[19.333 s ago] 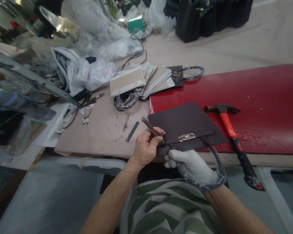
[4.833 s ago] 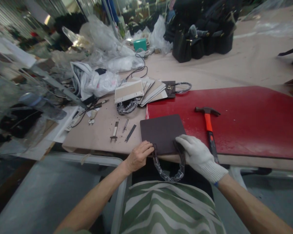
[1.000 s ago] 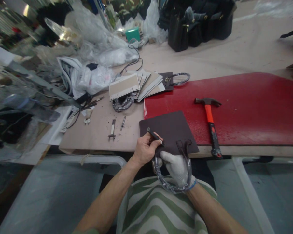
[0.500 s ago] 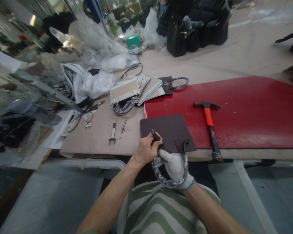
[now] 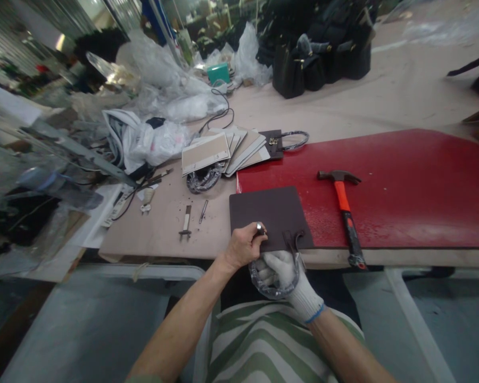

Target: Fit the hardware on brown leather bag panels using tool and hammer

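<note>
My left hand (image 5: 245, 244), bare, is closed around a short rod-shaped tool (image 5: 259, 227) with a shiny end. It rests over the near part of a dark brown leather panel (image 5: 265, 210), which lies flat at the table's front edge. My right hand (image 5: 281, 268), in a white knit glove, is closed at the panel's near edge. A plastic-wrapped bag handle (image 5: 272, 292) loops around its fingers; one dark end tab lies over the panel. The handle's other end is hidden behind my hands.
A claw hammer (image 5: 343, 213) lies on the red sheet (image 5: 407, 191) to the right. Left of the panel are a divider-like tool (image 5: 186, 223) and a metal rod (image 5: 203, 211). Behind are stacked panels (image 5: 205, 154), plastic bags (image 5: 159, 138) and black handbags (image 5: 287, 72).
The rod tool has tipped, so its shiny end now faces me. My gloved right hand and the handle have shifted slightly, and the loop sits tighter around my fingers.
</note>
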`<state>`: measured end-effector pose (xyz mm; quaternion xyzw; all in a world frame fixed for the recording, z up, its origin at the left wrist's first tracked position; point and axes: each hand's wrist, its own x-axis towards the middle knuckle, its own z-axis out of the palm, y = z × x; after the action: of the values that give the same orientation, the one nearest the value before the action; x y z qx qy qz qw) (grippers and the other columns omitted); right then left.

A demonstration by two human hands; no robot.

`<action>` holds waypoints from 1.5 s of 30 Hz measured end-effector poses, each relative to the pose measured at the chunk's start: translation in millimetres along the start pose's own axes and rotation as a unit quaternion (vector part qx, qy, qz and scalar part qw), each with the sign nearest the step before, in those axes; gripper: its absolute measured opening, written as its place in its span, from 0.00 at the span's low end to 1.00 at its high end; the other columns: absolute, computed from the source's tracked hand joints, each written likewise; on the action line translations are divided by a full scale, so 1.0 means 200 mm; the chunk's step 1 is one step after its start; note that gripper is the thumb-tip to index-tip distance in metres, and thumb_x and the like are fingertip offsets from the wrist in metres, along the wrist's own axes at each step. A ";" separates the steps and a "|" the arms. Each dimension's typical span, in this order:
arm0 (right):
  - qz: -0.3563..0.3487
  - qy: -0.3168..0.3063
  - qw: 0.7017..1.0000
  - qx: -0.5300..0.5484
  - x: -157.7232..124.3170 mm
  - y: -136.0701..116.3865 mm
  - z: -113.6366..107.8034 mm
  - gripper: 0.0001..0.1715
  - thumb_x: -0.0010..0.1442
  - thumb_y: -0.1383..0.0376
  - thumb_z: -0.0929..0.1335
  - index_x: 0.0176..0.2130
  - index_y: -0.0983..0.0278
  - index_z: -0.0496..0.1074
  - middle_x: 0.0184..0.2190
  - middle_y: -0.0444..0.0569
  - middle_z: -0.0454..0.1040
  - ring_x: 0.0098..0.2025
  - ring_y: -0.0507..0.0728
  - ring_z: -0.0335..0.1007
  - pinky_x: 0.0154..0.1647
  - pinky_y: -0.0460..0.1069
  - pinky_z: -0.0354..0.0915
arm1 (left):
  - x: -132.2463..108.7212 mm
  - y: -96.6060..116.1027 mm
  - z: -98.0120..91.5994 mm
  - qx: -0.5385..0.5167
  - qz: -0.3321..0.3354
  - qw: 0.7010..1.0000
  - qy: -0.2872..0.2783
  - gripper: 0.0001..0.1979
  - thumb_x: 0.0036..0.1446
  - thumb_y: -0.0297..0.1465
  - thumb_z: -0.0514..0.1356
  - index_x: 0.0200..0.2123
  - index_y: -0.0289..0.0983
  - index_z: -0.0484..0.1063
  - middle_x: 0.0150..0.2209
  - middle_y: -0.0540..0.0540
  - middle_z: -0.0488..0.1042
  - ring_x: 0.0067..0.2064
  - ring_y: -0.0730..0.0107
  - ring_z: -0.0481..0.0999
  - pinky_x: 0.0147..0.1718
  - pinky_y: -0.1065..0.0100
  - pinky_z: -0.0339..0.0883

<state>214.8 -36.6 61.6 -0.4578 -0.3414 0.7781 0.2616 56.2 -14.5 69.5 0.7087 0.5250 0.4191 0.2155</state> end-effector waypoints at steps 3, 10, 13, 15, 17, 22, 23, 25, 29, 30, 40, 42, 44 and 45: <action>0.006 0.009 1.000 -0.016 -0.05 0.02 -0.04 0.31 0.46 0.42 0.74 0.34 0.66 0.74 0.23 0.49 0.76 0.20 0.54 0.69 0.20 0.47 0.64 | -0.01 0.00 0.01 0.019 0.019 1.000 0.002 0.05 0.62 0.28 0.59 0.41 0.39 0.73 0.38 0.43 0.81 0.40 0.62 0.82 0.41 0.65 0.75; -0.037 0.004 0.910 -0.412 -0.34 -0.16 -0.38 0.17 0.59 0.54 0.66 0.26 0.61 0.72 0.24 0.48 0.75 0.25 0.56 0.69 0.26 0.49 0.61 | -0.01 0.01 0.01 0.048 0.027 0.998 -0.002 0.05 0.63 0.30 0.59 0.42 0.39 0.74 0.38 0.42 0.81 0.39 0.60 0.83 0.39 0.64 0.76; -0.089 0.146 0.820 -0.547 -0.40 -0.34 -0.53 0.20 0.64 0.53 0.61 0.33 0.60 0.76 0.27 0.50 0.77 0.29 0.60 0.72 0.30 0.51 0.62 | -0.01 0.00 0.02 0.040 0.025 0.999 0.000 0.06 0.63 0.30 0.59 0.42 0.39 0.74 0.38 0.42 0.81 0.39 0.60 0.83 0.40 0.64 0.76; -0.119 0.274 0.743 -0.599 -0.38 -0.45 -0.58 0.23 0.65 0.51 0.62 0.46 0.62 0.77 0.35 0.55 0.79 0.35 0.64 0.76 0.34 0.54 0.65 | -0.01 -0.01 0.02 0.044 0.021 0.999 0.003 0.06 0.63 0.30 0.59 0.42 0.39 0.74 0.38 0.42 0.81 0.39 0.60 0.83 0.40 0.64 0.76; -0.132 0.336 0.663 -0.656 -0.31 -0.52 -0.59 0.29 0.65 0.50 0.64 0.55 0.67 0.73 0.43 0.64 0.78 0.43 0.70 0.75 0.39 0.57 0.66 | -0.02 -0.01 0.03 0.050 0.027 0.998 0.007 0.06 0.63 0.30 0.59 0.42 0.39 0.74 0.38 0.42 0.81 0.39 0.61 0.83 0.40 0.64 0.76; -0.043 0.341 0.677 -0.650 -0.11 -0.66 -0.64 0.26 0.61 0.58 0.66 0.54 0.71 0.71 0.40 0.66 0.73 0.38 0.70 0.73 0.36 0.59 0.65 | -0.01 -0.01 0.04 0.050 0.043 0.998 0.012 0.06 0.62 0.28 0.59 0.42 0.39 0.73 0.37 0.44 0.81 0.37 0.63 0.82 0.38 0.66 0.75; -0.036 0.326 0.743 -0.583 -0.09 -0.69 -0.67 0.22 0.59 0.59 0.67 0.50 0.69 0.72 0.36 0.62 0.73 0.35 0.68 0.72 0.34 0.58 0.65 | -0.01 -0.01 0.04 0.047 0.044 0.998 0.012 0.06 0.62 0.28 0.59 0.41 0.39 0.73 0.36 0.44 0.81 0.36 0.63 0.82 0.38 0.66 0.75; -0.039 0.259 0.866 -0.426 -0.06 -0.75 -0.72 0.15 0.54 0.61 0.66 0.42 0.64 0.71 0.29 0.54 0.69 0.29 0.62 0.67 0.31 0.56 0.64 | -0.01 -0.01 0.04 0.040 0.045 0.998 0.014 0.06 0.61 0.28 0.59 0.41 0.39 0.73 0.36 0.44 0.80 0.36 0.63 0.82 0.38 0.65 0.75; -0.056 0.153 0.941 -0.297 -0.11 -0.81 -0.69 0.10 0.58 0.57 0.60 0.33 0.58 0.65 0.23 0.44 0.59 0.21 0.55 0.55 0.22 0.51 0.57 | 0.00 -0.01 0.04 0.032 0.046 0.998 0.020 0.07 0.61 0.28 0.59 0.42 0.39 0.73 0.35 0.44 0.80 0.36 0.62 0.82 0.39 0.64 0.76; -0.056 0.149 0.947 -0.278 -0.14 -0.81 -0.64 0.11 0.60 0.55 0.59 0.32 0.58 0.63 0.22 0.42 0.56 0.19 0.54 0.51 0.19 0.49 0.55 | 0.00 -0.01 0.04 0.031 0.045 0.998 0.020 0.07 0.60 0.28 0.59 0.42 0.39 0.74 0.35 0.44 0.80 0.36 0.62 0.82 0.39 0.64 0.76; -0.305 0.216 0.745 -0.552 -0.56 -0.73 -0.30 0.21 0.62 0.44 0.63 0.33 0.57 0.69 0.18 0.46 0.68 0.18 0.58 0.64 0.19 0.51 0.54 | -0.01 -0.03 0.05 0.018 0.031 0.999 0.023 0.06 0.60 0.28 0.60 0.41 0.39 0.74 0.35 0.44 0.79 0.37 0.62 0.81 0.40 0.64 0.75; -0.292 0.175 0.677 -0.653 -0.59 -0.74 -0.29 0.22 0.62 0.44 0.61 0.29 0.56 0.68 0.18 0.48 0.70 0.17 0.60 0.65 0.20 0.52 0.52 | -0.01 -0.03 0.06 0.024 0.034 0.999 0.027 0.07 0.59 0.28 0.61 0.42 0.39 0.74 0.35 0.44 0.79 0.36 0.61 0.81 0.38 0.64 0.75; -0.285 0.152 0.644 -0.693 -0.62 -0.77 -0.28 0.24 0.62 0.43 0.60 0.27 0.56 0.67 0.18 0.49 0.71 0.16 0.60 0.65 0.20 0.52 0.50 | -0.01 -0.04 0.06 0.021 0.038 0.999 0.029 0.07 0.59 0.28 0.61 0.42 0.39 0.74 0.35 0.44 0.80 0.36 0.60 0.81 0.38 0.64 0.75; -0.300 0.156 0.639 -0.691 -0.64 -0.79 -0.27 0.25 0.63 0.42 0.60 0.29 0.56 0.68 0.18 0.49 0.71 0.17 0.60 0.66 0.20 0.52 0.51 | -0.01 -0.04 0.06 0.018 0.038 0.999 0.030 0.07 0.59 0.28 0.61 0.42 0.39 0.74 0.36 0.43 0.80 0.36 0.60 0.81 0.39 0.64 0.75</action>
<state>334.4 -13.1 233.3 -0.4928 -0.8519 0.1116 0.1377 62.2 -11.4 56.6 0.7192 0.5112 0.4385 0.1709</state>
